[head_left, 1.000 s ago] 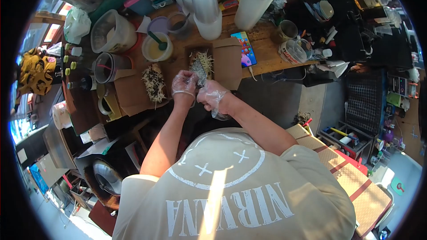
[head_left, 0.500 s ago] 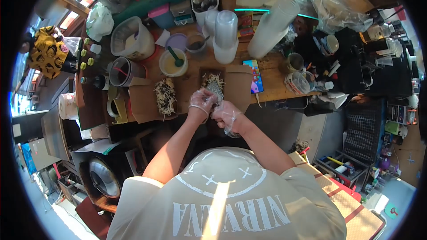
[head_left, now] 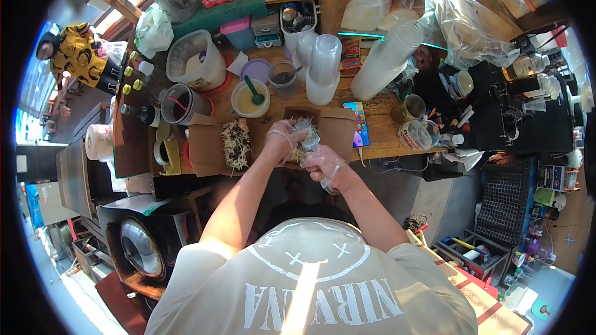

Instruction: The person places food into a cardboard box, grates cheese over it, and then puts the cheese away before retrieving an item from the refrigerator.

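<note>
Both of my hands wear clear plastic gloves. My left hand (head_left: 283, 136) is closed at the upper left side of a small silvery perforated tool (head_left: 307, 138), perhaps a grater. Just below and to the right, my right hand (head_left: 323, 165) is closed around the tool's lower end, which the fingers hide. Under the tool lies shredded pale food (head_left: 297, 153) in an open cardboard box (head_left: 338, 125), partly covered by my left hand. To the left, another pile of pale shreds (head_left: 236, 146) rests in the box's other part.
Behind the box stand a tub with a green spoon (head_left: 250, 100), stacked clear cups (head_left: 324, 65) and a large plastic container (head_left: 196, 62). A phone (head_left: 356, 125) lies right of the box. A person in yellow (head_left: 77, 56) is at the far left.
The whole view has shifted, with the table lower in the frame. The silvery tool shows more fully between my hands, tilted differently. Both hands remain closed.
</note>
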The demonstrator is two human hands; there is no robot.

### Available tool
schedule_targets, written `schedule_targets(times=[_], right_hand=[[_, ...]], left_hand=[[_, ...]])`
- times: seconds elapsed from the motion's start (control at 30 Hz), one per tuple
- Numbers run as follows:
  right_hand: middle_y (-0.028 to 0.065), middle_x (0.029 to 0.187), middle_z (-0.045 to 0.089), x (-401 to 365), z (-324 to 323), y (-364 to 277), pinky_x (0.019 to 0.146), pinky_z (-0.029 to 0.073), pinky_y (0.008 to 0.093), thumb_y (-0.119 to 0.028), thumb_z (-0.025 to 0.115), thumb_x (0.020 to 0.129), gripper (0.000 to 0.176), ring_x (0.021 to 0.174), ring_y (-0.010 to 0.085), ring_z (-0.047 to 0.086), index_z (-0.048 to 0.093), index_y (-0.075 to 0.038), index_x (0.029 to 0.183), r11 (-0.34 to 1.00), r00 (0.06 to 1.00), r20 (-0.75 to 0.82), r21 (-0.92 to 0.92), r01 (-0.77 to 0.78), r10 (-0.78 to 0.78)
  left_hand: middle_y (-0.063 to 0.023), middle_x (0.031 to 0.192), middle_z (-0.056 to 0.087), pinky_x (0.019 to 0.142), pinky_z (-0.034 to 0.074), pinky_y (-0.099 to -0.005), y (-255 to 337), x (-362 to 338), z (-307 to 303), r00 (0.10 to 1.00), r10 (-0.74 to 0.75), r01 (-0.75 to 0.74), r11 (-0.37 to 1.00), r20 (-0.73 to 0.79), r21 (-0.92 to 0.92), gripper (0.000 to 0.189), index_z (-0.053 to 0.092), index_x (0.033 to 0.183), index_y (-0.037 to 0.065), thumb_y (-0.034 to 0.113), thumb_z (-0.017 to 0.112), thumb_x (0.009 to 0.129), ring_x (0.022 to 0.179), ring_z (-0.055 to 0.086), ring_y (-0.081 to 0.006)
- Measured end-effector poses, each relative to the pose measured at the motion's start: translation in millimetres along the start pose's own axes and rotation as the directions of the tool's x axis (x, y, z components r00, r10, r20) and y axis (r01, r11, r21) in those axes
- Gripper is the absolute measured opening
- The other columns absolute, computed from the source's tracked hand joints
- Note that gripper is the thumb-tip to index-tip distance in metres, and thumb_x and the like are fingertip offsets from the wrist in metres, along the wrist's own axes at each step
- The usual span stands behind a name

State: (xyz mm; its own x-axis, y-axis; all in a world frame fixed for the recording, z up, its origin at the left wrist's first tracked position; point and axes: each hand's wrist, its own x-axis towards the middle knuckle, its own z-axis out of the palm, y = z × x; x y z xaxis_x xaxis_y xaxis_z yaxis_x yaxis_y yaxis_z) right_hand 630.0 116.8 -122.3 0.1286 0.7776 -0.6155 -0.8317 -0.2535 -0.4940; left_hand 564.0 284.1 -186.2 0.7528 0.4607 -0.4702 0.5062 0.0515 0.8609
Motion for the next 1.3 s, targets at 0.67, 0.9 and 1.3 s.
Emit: schedule_targets(times=[0.67,0.9,1.3], right_hand=[[0.0114,0.081,0.064,1,-7,-30,0.058,0.049,0.0382,-0.016,0.062,0.087,0.015,0.069,0.0247,0.063,0.067,-0.004,0.096,0.327,0.972,-0.171,-0.938,-0.111,-0.163],[0.0208,0.113,0.070,12,21,-47,0.090,0.055,0.0445,-0.015,0.068,0.082,0.030,0.108,0.0369,0.067,0.073,-0.002,0.109,-0.321,0.958,-0.248,-0.904,-0.281,-0.141],[0.0205,0.116,0.070,13,26,-61,0.089,0.056,0.0453,-0.009,0.065,0.085,0.027,0.106,0.0363,0.069,0.072,-0.002,0.109,-0.359,0.954,-0.222,-0.889,-0.284,-0.204]], left_hand=[[-0.0173,0.091,0.074,0.082,0.054,-0.0384,30,6,-22,0.979,0.035,0.082,0.834,-0.200,0.545,0.029,0.074,0.103,0.001,0.025,0.071,0.088,0.091,0.072,-0.0252],[-0.0088,0.090,0.070,0.074,0.052,-0.0332,23,-38,-22,0.991,0.098,-0.116,0.965,0.086,0.233,0.044,0.064,0.129,0.007,0.007,0.064,0.085,0.078,0.064,-0.0162],[-0.0082,0.077,0.064,0.070,0.049,-0.0322,-3,-25,-7,0.987,0.152,-0.162,0.877,0.058,0.453,0.063,0.054,0.142,0.017,0.007,0.057,0.080,0.071,0.059,-0.0170]])
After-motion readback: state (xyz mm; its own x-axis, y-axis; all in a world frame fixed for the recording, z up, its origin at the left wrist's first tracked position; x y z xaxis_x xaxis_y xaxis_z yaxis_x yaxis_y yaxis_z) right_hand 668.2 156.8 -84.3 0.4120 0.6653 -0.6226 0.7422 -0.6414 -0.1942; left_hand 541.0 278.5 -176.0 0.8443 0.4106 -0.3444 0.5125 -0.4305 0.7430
